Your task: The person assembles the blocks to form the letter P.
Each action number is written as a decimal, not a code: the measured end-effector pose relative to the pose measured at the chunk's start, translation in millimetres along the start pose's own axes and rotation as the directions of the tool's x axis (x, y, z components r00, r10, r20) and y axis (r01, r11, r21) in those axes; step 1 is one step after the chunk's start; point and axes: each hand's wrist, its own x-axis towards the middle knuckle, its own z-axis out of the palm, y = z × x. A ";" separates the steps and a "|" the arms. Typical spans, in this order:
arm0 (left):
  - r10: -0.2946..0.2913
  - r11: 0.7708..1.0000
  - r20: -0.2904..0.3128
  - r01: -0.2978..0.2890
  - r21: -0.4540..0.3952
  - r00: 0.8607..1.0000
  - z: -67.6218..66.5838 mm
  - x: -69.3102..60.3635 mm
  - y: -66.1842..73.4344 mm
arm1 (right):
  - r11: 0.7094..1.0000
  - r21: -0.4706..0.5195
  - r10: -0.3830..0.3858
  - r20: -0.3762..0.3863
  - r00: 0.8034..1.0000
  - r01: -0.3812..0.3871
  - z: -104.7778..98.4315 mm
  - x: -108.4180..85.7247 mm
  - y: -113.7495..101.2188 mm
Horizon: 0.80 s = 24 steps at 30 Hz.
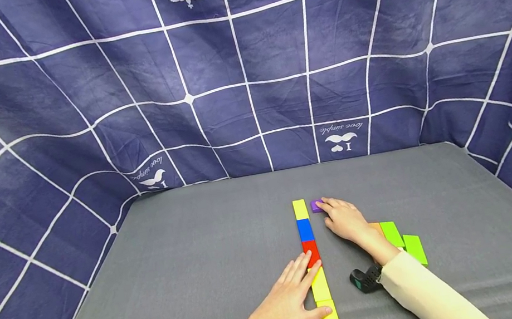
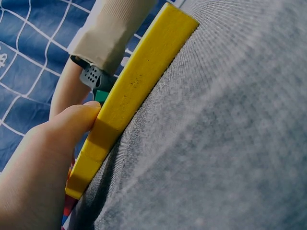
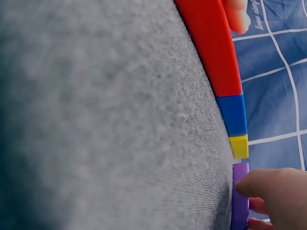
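Note:
A straight row of flat blocks runs away from me: a yellow block (image 1: 300, 209) at the far end, then a blue block (image 1: 305, 230), a red block (image 1: 309, 246) and two yellow blocks (image 1: 321, 288) nearer. My left hand (image 1: 287, 302) rests along the row's left side, fingertips on the red block, thumb on the nearest yellow block (image 2: 139, 79). Just right of the row's far end, my right hand (image 1: 346, 220) pinches a purple block (image 3: 240, 211) between thumb and fingers. A small gap separates the purple block from the yellow end block (image 3: 239, 147).
Lime green blocks (image 1: 414, 250) and an orange block (image 1: 375, 226) lie to the right, partly hidden by my right forearm. A black wrist camera (image 1: 365, 280) sits on that arm. The grey table (image 1: 177, 263) meets a blue checked curtain (image 1: 277, 105) at the back.

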 end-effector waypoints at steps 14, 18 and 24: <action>-0.005 1.000 0.016 0.005 0.001 1.000 0.5 0.3 0.1 | 1.000 0.020 0.004 -0.007 1.000 -0.004 4.1 8.9 -1.0; -0.009 1.000 0.030 0.010 -0.015 1.000 0.2 0.5 0.4 | 1.000 0.025 0.004 -0.009 1.000 -0.004 5.1 9.9 -1.4; -0.011 1.000 0.022 0.011 -0.015 1.000 -0.2 0.3 1.2 | 0.999 0.037 0.004 -0.010 1.000 -0.004 6.9 12.0 -1.3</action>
